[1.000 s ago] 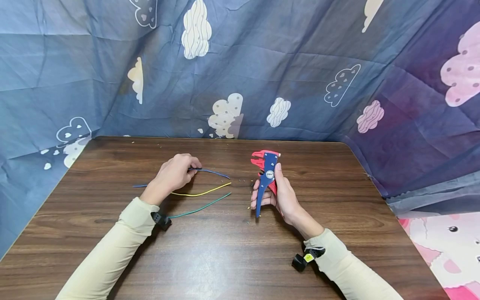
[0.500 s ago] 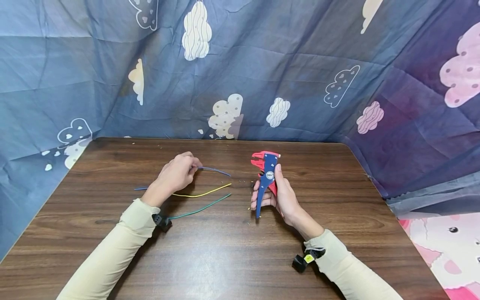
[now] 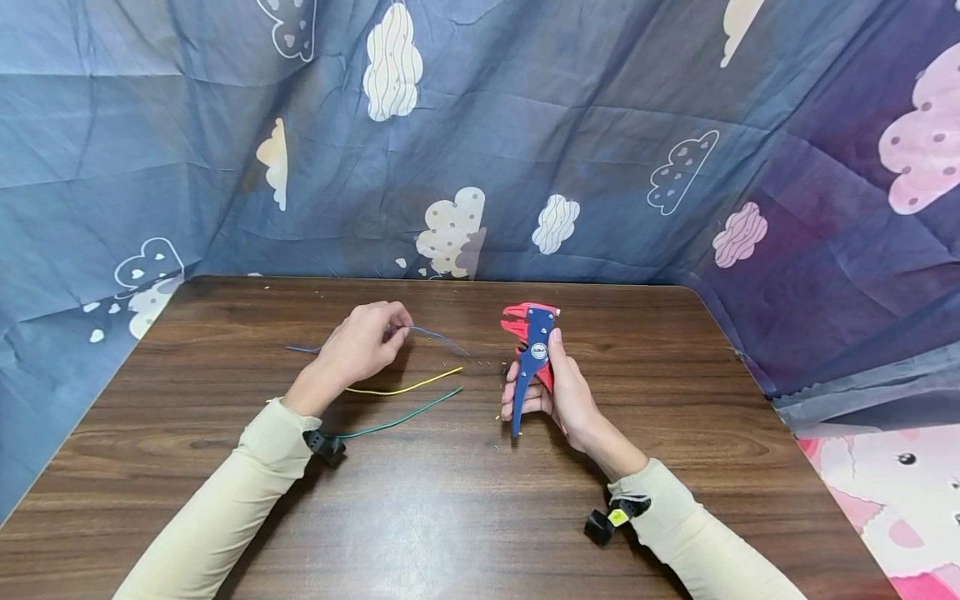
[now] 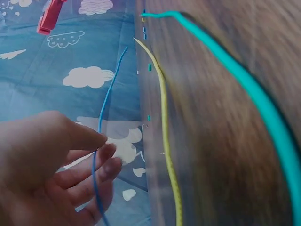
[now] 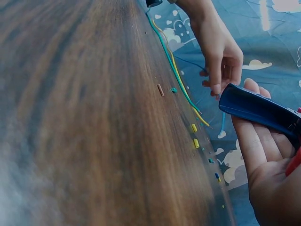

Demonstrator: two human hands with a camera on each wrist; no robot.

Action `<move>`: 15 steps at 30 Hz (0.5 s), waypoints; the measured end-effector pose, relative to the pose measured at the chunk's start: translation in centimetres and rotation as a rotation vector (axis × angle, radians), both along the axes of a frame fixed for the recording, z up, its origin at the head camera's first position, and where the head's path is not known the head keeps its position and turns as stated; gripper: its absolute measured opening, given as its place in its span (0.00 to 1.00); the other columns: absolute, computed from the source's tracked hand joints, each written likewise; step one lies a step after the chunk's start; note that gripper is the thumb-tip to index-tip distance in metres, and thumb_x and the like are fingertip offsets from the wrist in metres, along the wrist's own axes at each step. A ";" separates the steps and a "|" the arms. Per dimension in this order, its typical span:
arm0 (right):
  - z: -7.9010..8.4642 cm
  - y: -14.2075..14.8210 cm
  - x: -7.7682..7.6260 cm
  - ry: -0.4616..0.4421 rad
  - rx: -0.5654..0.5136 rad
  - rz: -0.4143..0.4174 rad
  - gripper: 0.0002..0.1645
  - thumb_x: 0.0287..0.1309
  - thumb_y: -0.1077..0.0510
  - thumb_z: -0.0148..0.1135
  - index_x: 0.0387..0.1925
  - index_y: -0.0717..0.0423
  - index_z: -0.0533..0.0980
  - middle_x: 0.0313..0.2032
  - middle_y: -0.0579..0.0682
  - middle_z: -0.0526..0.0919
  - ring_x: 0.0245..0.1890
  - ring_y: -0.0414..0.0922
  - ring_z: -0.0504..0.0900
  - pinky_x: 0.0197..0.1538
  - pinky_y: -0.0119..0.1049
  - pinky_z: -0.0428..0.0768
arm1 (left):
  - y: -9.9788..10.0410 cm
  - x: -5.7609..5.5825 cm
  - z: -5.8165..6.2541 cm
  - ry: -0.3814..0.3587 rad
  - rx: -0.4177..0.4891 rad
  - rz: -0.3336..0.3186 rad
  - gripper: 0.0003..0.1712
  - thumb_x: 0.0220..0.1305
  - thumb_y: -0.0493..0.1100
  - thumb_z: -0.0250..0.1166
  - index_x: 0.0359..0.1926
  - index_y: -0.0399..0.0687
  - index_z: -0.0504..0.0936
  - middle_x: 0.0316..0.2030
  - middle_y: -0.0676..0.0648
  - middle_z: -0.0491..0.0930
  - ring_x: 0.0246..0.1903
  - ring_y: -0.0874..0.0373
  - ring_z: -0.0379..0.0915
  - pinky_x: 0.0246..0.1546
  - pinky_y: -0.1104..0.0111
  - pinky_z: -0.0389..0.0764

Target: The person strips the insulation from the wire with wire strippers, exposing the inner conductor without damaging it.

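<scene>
My left hand [image 3: 362, 342] pinches a blue wire [image 4: 107, 92] between thumb and fingertips. The wire's far end reaches out to the right, and its other end trails left past the hand. My right hand [image 3: 566, 387] holds a blue and red wire stripper [image 3: 537, 337] upright, with its red jaws at the top, parted and facing left. In the right wrist view its blue handle [image 5: 256, 107] lies across the fingers. A yellow wire [image 4: 164, 113] and a green wire [image 4: 256, 96] lie on the table near the left hand and forearm, their left ends hidden by the arm.
Small yellow insulation bits [image 5: 194, 127] and a thin copper-coloured piece [image 5: 161, 90] are scattered on the wooden table [image 3: 465, 517]. Cloud-patterned fabric [image 3: 510, 150] hangs behind the table's far edge and along its sides.
My left hand has shifted slightly right, taking the blue wire with it; the wire's left end has slid rightward. The right hand and wire stripper have stayed in place.
</scene>
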State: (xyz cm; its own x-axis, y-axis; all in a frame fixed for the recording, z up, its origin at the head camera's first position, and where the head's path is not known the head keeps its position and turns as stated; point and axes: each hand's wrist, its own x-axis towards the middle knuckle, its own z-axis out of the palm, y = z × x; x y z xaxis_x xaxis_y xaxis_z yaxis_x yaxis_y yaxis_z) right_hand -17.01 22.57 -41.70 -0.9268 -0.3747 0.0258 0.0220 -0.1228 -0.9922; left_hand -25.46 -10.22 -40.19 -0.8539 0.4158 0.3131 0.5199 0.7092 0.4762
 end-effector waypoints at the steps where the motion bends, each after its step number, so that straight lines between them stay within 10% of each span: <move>1: 0.0 0.0 0.0 0.000 0.002 0.001 0.53 0.78 0.21 0.23 0.46 0.61 0.77 0.33 0.51 0.92 0.30 0.47 0.94 0.42 0.48 0.92 | 0.1 0.0 0.1 -0.008 0.019 -0.007 0.06 0.74 0.37 0.66 0.47 0.43 0.87 0.42 0.46 0.90 0.40 0.53 0.85 0.44 0.57 0.85; 15: 0.0 0.0 -0.1 -0.004 0.008 -0.007 0.55 0.78 0.20 0.23 0.47 0.63 0.77 0.32 0.51 0.92 0.30 0.47 0.94 0.42 0.47 0.92 | 1.6 1.4 1.8 -0.003 0.180 -0.061 0.05 0.77 0.41 0.65 0.48 0.49 0.87 0.35 0.51 0.91 0.27 0.57 0.78 0.34 0.64 0.78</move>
